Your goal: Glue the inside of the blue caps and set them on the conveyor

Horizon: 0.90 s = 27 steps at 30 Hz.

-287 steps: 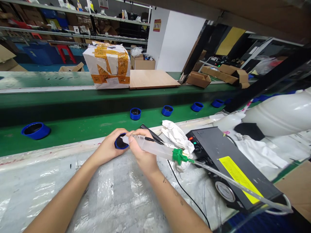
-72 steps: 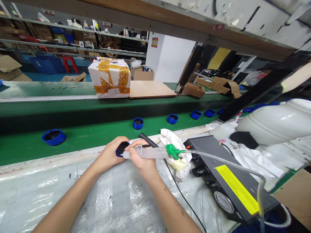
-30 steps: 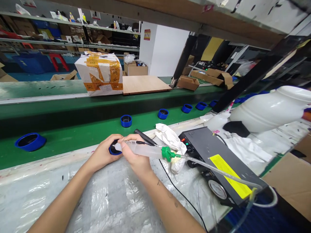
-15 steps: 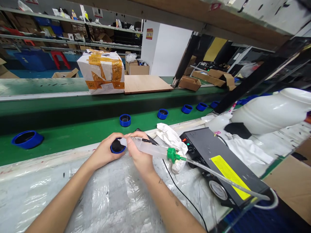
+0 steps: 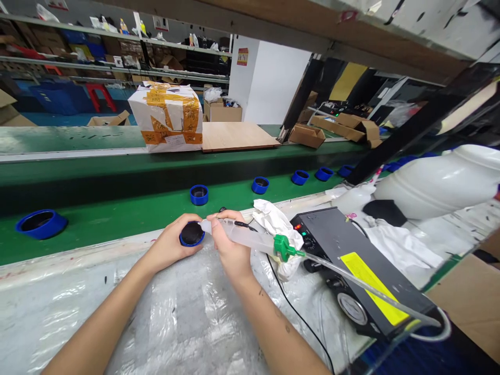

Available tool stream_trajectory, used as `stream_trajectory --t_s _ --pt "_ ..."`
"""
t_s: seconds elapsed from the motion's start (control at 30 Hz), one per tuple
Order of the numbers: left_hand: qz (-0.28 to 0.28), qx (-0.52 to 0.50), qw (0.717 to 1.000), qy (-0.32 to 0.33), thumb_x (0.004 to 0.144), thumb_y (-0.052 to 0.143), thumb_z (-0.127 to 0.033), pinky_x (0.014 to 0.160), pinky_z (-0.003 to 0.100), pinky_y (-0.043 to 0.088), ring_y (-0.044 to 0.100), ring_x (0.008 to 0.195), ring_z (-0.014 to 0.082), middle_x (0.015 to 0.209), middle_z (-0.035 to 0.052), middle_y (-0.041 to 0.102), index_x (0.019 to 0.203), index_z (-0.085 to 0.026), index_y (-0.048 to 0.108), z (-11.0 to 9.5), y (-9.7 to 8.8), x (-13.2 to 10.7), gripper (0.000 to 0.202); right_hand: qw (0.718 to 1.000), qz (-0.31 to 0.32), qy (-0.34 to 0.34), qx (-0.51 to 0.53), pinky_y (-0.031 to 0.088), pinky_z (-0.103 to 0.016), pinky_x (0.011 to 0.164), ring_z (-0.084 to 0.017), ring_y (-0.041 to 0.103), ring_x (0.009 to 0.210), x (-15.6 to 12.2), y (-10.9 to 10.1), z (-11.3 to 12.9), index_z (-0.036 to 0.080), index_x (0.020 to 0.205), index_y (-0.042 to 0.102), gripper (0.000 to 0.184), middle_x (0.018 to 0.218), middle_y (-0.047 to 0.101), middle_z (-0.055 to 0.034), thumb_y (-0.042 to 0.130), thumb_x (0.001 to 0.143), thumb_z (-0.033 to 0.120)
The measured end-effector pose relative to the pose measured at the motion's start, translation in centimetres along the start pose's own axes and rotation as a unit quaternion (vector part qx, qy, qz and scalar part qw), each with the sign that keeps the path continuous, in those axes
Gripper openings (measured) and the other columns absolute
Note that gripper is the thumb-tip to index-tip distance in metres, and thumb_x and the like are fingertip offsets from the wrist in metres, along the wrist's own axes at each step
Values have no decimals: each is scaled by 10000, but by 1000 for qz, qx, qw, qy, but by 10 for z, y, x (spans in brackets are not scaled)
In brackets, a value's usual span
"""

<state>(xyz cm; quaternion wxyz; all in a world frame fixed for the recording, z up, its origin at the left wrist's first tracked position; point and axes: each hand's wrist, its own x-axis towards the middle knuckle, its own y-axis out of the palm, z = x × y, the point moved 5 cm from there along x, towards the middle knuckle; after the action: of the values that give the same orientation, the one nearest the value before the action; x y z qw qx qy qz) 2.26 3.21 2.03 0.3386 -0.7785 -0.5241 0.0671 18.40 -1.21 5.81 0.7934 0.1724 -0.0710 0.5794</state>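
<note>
My left hand (image 5: 174, 244) grips a round blue ring-shaped part with a black inside (image 5: 191, 234), tilted so its opening faces me. In my right hand (image 5: 231, 250) is a translucent glue dispensing syringe (image 5: 253, 239), fingers wrapped round the barrel. Its nozzle points left, at the right rim of the blue part; whether it touches cannot be made out. A green cap (image 5: 284, 248) closes the syringe's rear end, and a clear hose (image 5: 351, 278) runs from it past a black dispenser box (image 5: 344, 260) with a gauge and lit indicators.
Several similar blue parts (image 5: 199, 195) stand along the green conveyor belt (image 5: 117, 216) beyond my hands. White cloths (image 5: 273, 219) lie by the dispenser. A large white jug (image 5: 441, 182) lies at the right. Plastic film (image 5: 175, 312) covers the bench. A taped carton (image 5: 167, 117) sits behind.
The syringe has shifted right with my right hand, its nozzle moving from over the blue part's opening to its right rim. My left hand still holds the part.
</note>
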Motion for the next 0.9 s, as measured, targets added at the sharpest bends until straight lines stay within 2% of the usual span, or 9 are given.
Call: stream_trajectory --t_s 0.2,0.4,0.9 --pt "-1 3 1000 -3 788 754 -324 992 397 511 651 1133 257 1251 46 660 1211 -251 565 0 0 1 469 999 -12 4 -33 567 -349 777 -207 719 822 1 -3 2 214 861 621 93 848 739 -34 666 851 295" --pt "0 -7 1000 -8 781 759 -317 980 403 510 648 1125 263 1239 53 659 1198 -244 568 -1 0 0 464 996 -25 -31 -77 557 -333 789 -192 716 788 -1 -5 7 207 860 648 76 831 756 -28 673 855 279" --pt "2 -2 1000 -22 792 740 -338 964 406 531 663 1103 266 1230 45 668 1202 -259 564 -1 1 3 453 992 -30 -41 -113 538 -313 725 -187 677 732 -1 -7 8 213 816 644 64 766 699 -9 655 842 270"
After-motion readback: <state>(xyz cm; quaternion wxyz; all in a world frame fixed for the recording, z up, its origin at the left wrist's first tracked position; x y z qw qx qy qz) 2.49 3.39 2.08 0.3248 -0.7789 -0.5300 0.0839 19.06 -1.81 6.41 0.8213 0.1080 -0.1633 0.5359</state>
